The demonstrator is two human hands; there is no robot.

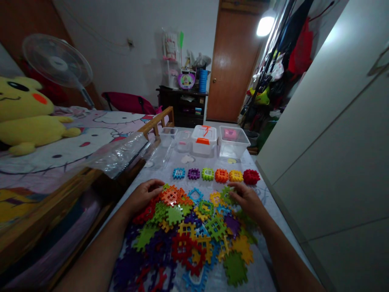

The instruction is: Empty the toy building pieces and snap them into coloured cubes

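A heap of colourful interlocking plastic tiles (188,233) lies on the table in front of me. My left hand (144,194) rests on the heap's left edge, fingers touching an orange tile (170,195). My right hand (247,198) rests on the right edge, fingers on a green tile (227,194). Beyond the heap stands a row of small stacks: blue (179,173), purple (193,174), green (208,174), orange (221,175), yellow (236,176) and red (251,177). Neither hand has lifted a tile.
At the table's far end stand a white lidded box with an orange latch (204,139), a clear tub (233,142) and smaller clear containers (168,136). A bed with a yellow plush toy (27,115) lies left. A white wardrobe (334,142) lines the right.
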